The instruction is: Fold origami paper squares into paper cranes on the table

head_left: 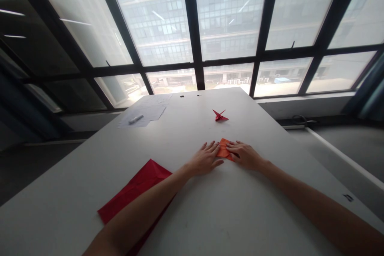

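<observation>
Orange paper (pixel 222 152) — left hand (pixel 206 157) laid flat at its left edge; right hand (pixel 246 156) over its right side — pinch unclear.

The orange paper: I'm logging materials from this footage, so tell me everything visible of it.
The orange paper is a small piece that looks folded, with faint creases and a corner pointing away from the person. It lies roughly flat on the white table, nearer the person than the red folded-paper figure. The left hand's fingertips rest at its left edge; the right hand's fingers cover part of its right side, hiding its full outline.
</observation>
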Demonstrator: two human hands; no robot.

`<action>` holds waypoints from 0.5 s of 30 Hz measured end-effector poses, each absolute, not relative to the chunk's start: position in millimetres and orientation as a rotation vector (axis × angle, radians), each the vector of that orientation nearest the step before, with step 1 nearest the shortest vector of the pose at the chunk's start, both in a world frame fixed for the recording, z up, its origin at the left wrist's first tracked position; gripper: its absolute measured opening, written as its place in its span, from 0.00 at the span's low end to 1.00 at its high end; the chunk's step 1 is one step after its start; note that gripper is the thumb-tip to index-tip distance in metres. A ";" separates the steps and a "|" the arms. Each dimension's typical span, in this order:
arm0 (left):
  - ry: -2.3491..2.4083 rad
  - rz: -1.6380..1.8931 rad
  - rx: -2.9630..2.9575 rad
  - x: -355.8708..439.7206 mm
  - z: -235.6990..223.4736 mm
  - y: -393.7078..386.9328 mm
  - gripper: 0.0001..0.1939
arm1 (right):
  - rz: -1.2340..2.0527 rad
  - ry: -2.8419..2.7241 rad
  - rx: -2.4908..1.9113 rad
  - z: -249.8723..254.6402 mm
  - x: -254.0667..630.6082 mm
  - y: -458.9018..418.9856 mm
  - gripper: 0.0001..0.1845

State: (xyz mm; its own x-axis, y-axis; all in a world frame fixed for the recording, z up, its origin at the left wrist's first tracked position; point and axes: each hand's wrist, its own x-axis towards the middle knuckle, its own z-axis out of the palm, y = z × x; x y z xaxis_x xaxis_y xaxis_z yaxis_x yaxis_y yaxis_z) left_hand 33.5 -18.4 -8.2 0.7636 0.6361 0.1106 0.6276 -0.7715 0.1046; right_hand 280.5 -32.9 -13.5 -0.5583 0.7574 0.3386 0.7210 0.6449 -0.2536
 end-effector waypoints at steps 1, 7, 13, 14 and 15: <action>1.100 0.245 2.884 33.5 -8.3 -17.8 0.37 | 0.107 -2.448 -1.164 -13.8 280.2 -32.8 0.22; 1.005 0.287 2.932 34.3 -0.9 -21.0 0.34 | 0.105 -2.439 -1.130 -13.2 278.4 -33.4 0.21; 0.873 0.150 2.863 26.3 -1.1 -18.1 0.33 | 0.145 -2.455 -1.163 -14.7 281.8 -32.8 0.25; 0.901 0.160 2.844 24.4 -1.2 -16.6 0.33 | 0.133 -2.458 -1.181 -15.2 282.1 -32.5 0.25; 0.941 0.173 2.824 22.7 -1.3 -14.9 0.32 | 0.117 -2.457 -1.203 -15.6 282.2 -32.2 0.24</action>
